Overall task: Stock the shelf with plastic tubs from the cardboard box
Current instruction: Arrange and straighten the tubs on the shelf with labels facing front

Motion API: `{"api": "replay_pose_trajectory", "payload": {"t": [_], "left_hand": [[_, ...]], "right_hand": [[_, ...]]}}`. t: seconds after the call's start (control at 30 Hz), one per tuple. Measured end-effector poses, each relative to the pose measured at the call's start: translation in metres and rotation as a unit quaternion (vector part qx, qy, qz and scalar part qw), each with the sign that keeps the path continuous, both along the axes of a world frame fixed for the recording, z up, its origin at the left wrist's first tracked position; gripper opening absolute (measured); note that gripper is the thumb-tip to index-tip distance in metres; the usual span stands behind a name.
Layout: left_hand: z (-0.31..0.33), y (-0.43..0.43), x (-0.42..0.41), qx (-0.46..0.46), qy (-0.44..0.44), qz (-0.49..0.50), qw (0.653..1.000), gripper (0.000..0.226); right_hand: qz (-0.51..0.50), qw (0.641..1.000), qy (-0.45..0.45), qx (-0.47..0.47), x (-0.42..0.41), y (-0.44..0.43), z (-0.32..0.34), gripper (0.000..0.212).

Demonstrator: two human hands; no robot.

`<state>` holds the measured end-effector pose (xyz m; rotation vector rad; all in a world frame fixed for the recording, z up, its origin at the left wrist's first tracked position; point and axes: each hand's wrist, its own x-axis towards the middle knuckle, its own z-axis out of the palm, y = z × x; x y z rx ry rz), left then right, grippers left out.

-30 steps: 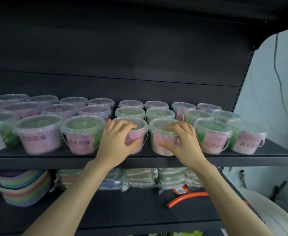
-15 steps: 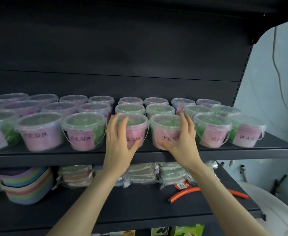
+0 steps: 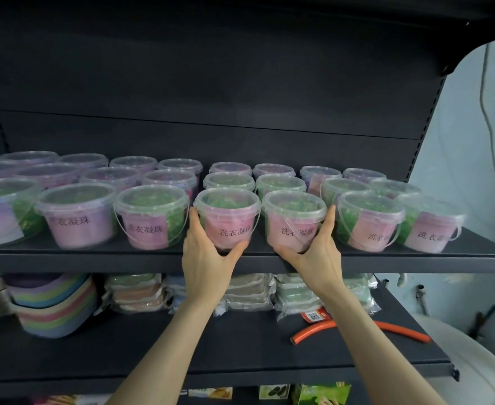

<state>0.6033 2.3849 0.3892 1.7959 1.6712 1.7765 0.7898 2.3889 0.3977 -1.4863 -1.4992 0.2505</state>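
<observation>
Clear plastic forms every round tub on the black metal shelf. Each tub is lidded, with green contents and a pink label printed in dark characters. The tubs stand upright and close together in three rows.

Near the middle of the front row, the person's left hand grasps the left tub. Its fingers run up the tub's left wall to just under the lid rim, and its thumb wraps under the front of the base. Just beside it, the right hand grasps the right tub in mirror fashion, with fingers up the right wall and thumb curled beneath the front. Both tubs are at the shelf's front edge, their rims almost touching. The thumbs cover the bases, so it cannot be told whether they rest fully on the shelf.

On the black lower shelf, a stack of pastel plastic bowls sits at the left. Flat plastic-wrapped packs are piled behind the forearms. A bent orange hose piece lies to the right, near a red tag with a QR code. A thin cable hangs down the pale wall at the far right.
</observation>
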Motion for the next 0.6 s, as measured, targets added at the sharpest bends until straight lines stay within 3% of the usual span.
{"api": "replay_pose_trajectory", "payload": {"t": [0.6], "left_hand": [[0.0043, -0.0049, 0.0002, -0.032, 0.011, 0.009, 0.999, 0.111]], "right_hand": [[-0.019, 1.000, -0.009, -0.005, -0.0016, 0.0002, 0.0008, 0.131]]}}
